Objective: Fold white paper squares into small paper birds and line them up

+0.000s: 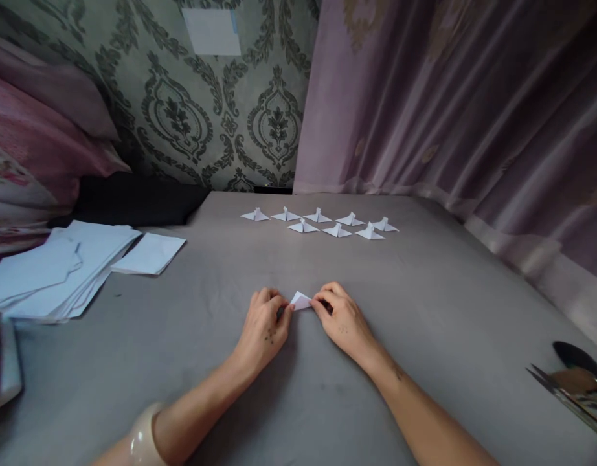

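Between my two hands is a small folded piece of white paper, with a peaked top. My left hand pinches its left corner between thumb and fingers. At the right corner, my right hand pinches it in the same way. The fingertips hide both ends of the paper. Farther back on the grey-covered table stand several small folded white paper figures in two loose rows, each with pointed sides and a raised middle.
Stacked white sheets lie at the left, with a smaller paper pile beside them. Black cloth is behind. Pointed metal tweezers or scissors rest at the right edge. A purple curtain borders the back and right.
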The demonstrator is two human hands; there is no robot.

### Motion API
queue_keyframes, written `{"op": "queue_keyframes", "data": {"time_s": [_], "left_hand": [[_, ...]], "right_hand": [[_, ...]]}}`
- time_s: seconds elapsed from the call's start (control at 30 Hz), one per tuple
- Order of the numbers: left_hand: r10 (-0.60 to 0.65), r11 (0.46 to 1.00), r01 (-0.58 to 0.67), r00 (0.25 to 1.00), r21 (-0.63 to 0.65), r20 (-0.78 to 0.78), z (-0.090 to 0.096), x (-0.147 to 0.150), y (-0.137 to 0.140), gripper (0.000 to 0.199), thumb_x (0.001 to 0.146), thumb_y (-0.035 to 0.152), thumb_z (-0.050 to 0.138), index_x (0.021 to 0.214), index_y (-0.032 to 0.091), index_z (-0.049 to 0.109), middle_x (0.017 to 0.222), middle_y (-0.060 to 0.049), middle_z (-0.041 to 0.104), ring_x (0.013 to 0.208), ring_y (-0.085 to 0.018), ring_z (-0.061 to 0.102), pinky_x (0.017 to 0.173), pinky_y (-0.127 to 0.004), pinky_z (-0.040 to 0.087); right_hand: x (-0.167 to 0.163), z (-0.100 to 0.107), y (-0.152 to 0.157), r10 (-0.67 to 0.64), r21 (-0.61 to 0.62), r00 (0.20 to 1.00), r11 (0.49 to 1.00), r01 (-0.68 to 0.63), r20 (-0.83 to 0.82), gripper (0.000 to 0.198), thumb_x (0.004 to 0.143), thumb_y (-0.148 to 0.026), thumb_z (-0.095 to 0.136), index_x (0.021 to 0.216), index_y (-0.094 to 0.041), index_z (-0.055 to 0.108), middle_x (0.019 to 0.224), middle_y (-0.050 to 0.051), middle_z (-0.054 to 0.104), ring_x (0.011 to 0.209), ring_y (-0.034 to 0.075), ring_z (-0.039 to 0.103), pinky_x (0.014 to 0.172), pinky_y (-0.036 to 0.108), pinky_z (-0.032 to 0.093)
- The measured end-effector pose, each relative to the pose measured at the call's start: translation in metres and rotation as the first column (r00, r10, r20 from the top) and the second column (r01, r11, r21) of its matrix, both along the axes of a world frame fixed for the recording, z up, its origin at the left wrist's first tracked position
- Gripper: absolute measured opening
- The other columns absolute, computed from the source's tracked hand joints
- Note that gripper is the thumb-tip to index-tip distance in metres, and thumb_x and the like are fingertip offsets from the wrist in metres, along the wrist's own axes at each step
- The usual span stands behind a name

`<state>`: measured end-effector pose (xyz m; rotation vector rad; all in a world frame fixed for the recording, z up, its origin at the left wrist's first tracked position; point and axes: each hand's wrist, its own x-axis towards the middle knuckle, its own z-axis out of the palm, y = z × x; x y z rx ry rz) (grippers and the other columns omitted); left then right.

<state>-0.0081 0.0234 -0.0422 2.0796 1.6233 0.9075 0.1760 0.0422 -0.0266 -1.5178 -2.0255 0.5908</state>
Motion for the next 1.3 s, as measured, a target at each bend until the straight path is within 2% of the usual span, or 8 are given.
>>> {"op": "queue_keyframes", "data": {"time_s": [0.5,0.6,0.7,0.83,0.93,1.0,1.13,1.3], "left_hand": [[0.010,1.000,-0.010,0.999,-0.003,-0.049,-0.005,0.000,0.005,0.021,0.090,0.029,0.047,0.076,0.017,0.054,0.089,-0.007,0.054,0.083,-0.021,0.048,0.076,-0.036,0.044],[0.012,1.000,-0.012,0.996,0.001,-0.094,-0.002,0.000,0.005,0.014,0.090,0.026,0.048,0.083,0.017,0.055,0.088,-0.006,0.054,0.082,-0.020,0.048,0.075,-0.035,0.044],[-0.086,0.995,0.093,0.980,0.035,-0.179,0.003,0.001,0.004,0.017,0.093,0.018,0.041,0.097,0.017,0.057,0.096,-0.007,0.056,0.085,-0.020,0.047,0.076,-0.034,0.045],[-0.312,0.938,0.345,0.886,0.038,-0.343,0.009,0.002,0.003,0.029,0.094,0.010,0.034,0.111,0.016,0.057,0.099,-0.008,0.058,0.087,-0.020,0.048,0.077,-0.032,0.048],[-0.346,0.913,0.406,0.821,0.039,-0.455,0.011,0.003,0.002,0.030,0.094,0.012,0.036,0.117,0.013,0.055,0.096,-0.008,0.059,0.084,-0.021,0.050,0.074,-0.033,0.050],[-0.337,0.914,0.405,0.790,0.024,-0.512,0.012,0.005,0.001,0.028,0.093,0.013,0.039,0.116,0.012,0.056,0.096,-0.009,0.059,0.084,-0.021,0.051,0.075,-0.034,0.050],[-0.339,0.921,0.388,0.758,-0.032,-0.557,0.017,0.009,-0.002,0.022,0.090,0.010,0.043,0.102,0.013,0.061,0.098,-0.008,0.059,0.088,-0.020,0.052,0.080,-0.032,0.051],[-0.347,0.922,0.377,0.716,-0.083,-0.606,0.019,0.012,-0.008,0.024,0.086,0.011,0.047,0.106,0.009,0.061,0.095,-0.009,0.060,0.088,-0.022,0.051,0.076,-0.031,0.050]], "right_hand": [[-0.006,-0.003,0.003,-0.029,-0.017,0.991,0.999,0.032,0.128,0.013,0.090,-0.030,0.051,0.084,-0.020,0.057,0.097,0.005,0.056,0.084,0.018,0.059,0.078,0.030,0.045],[-0.004,-0.001,0.003,-0.012,-0.036,0.995,0.999,0.015,0.104,0.011,0.090,-0.027,0.051,0.083,-0.019,0.055,0.095,0.005,0.056,0.081,0.017,0.058,0.077,0.030,0.045],[0.000,-0.002,0.004,-0.001,-0.034,0.998,0.999,0.003,0.056,0.007,0.089,-0.022,0.050,0.084,-0.019,0.054,0.094,0.005,0.056,0.077,0.016,0.057,0.072,0.029,0.046],[0.004,-0.009,0.005,-0.089,0.020,0.995,0.996,0.090,-0.045,0.011,0.085,-0.015,0.047,0.091,-0.019,0.055,0.090,0.005,0.058,0.073,0.016,0.057,0.072,0.029,0.047],[0.005,-0.010,0.000,-0.083,0.077,0.990,0.993,0.092,-0.114,0.023,0.085,-0.010,0.042,0.101,-0.018,0.057,0.093,0.006,0.060,0.082,0.016,0.059,0.078,0.028,0.047],[0.003,-0.006,-0.008,0.009,0.107,0.998,0.994,-0.003,-0.060,0.034,0.086,-0.006,0.038,0.109,-0.020,0.059,0.099,0.006,0.059,0.090,0.016,0.058,0.083,0.029,0.047],[-0.005,0.004,-0.023,0.190,0.089,0.957,0.973,-0.213,0.220,0.047,0.084,-0.005,0.039,0.124,-0.024,0.056,0.101,0.008,0.058,0.095,0.021,0.054,0.082,0.033,0.048],[-0.010,0.007,-0.028,0.199,0.086,0.908,0.965,-0.247,0.369,0.051,0.086,-0.009,0.041,0.136,-0.021,0.045,0.107,0.010,0.056,0.094,0.023,0.051,0.081,0.037,0.048]]}}
